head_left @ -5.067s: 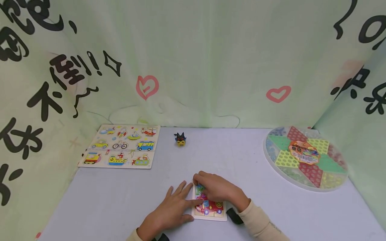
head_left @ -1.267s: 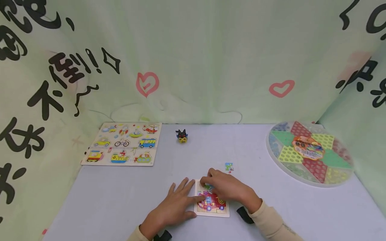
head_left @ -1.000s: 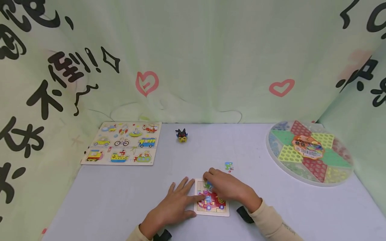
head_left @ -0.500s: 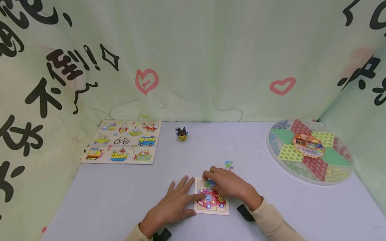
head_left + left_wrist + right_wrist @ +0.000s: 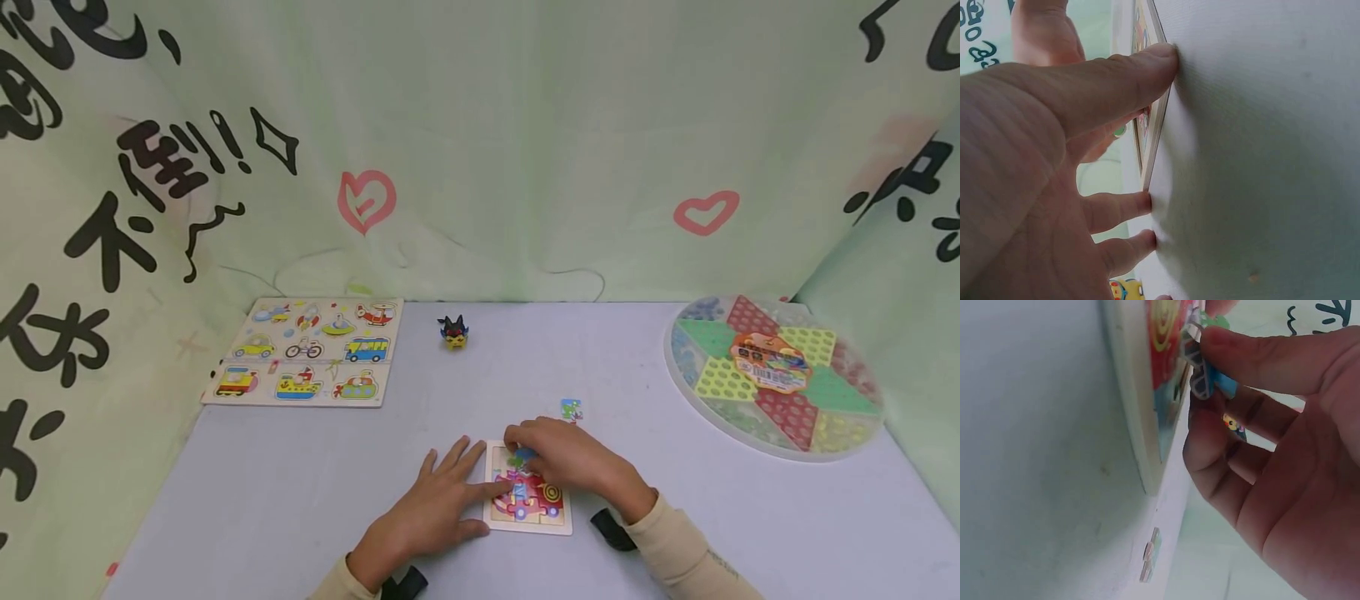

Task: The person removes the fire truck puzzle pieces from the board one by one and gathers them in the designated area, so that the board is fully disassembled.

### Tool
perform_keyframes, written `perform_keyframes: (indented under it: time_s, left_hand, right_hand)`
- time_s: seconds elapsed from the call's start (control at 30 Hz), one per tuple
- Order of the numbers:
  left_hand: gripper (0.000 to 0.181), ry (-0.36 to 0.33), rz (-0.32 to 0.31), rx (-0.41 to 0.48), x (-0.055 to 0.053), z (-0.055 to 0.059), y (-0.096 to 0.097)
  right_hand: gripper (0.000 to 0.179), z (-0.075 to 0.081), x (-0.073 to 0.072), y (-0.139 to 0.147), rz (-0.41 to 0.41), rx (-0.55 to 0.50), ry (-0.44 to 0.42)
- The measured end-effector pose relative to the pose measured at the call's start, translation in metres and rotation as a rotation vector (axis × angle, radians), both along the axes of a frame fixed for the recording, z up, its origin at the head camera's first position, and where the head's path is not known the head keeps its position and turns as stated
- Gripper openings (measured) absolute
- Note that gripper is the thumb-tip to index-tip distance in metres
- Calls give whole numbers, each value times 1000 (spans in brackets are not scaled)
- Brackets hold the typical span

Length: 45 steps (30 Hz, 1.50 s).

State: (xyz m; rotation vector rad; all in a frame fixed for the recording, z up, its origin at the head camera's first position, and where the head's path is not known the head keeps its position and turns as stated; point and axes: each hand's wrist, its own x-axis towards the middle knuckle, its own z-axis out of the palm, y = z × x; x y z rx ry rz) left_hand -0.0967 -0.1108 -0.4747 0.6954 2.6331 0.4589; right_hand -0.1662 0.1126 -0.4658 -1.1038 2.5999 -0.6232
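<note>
A small wooden jigsaw puzzle (image 5: 527,521) with a pink and red car picture lies on the table. My left hand (image 5: 431,512) is spread beside it; the index finger reaches onto the picture. In the left wrist view, the left thumb (image 5: 1147,65) rests against the board's edge. My right hand (image 5: 566,454) is over the puzzle's upper part. In the right wrist view, its thumb and fingers pinch a blue and green jigsaw piece (image 5: 1200,381), tilted up off the frame. Bare wood shows at the puzzle's upper left. Another loose jigsaw piece (image 5: 572,408) lies just beyond the right hand.
A wooden vehicle puzzle board (image 5: 300,392) stands at the back left. Near the back edge sits a small black and yellow toy figure (image 5: 453,332). A large round patterned case (image 5: 776,408) lies at the right. A printed curtain (image 5: 525,167) hangs behind the white table.
Since the oldest frame, a loose piece has appeared on the table beyond the right hand, and the puzzle's upper left shows bare wood. During the last second the hands barely move.
</note>
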Motion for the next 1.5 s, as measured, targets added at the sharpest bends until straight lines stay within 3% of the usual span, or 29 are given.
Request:
perform_keyframes:
  time_s: [0.4,0.8,0.93,1.17,1.3,1.5]
  left_hand:
    - [54,6,-20,-2,-2,4,-1]
    - [55,1,-15,6,-1,4,-1]
    - [56,1,-11,6,-1,4,0]
    - [57,5,2,15,1,5,1]
    - [57,12,7,15,1,4,1]
    - [58,20,7,17,1,3,1]
  right_hand:
    - [20,-1,-6,3,29,-77,-36]
    - [20,-1,-11,10,8,-163,-171]
    - [18,7,-17,22,-35,-212,-175]
    - [22,20,-36,74,-228,-263,-58]
    - [23,16,-45,93,-274,-222,-72]
    - [22,2,-53,101,-279,-168,-119]
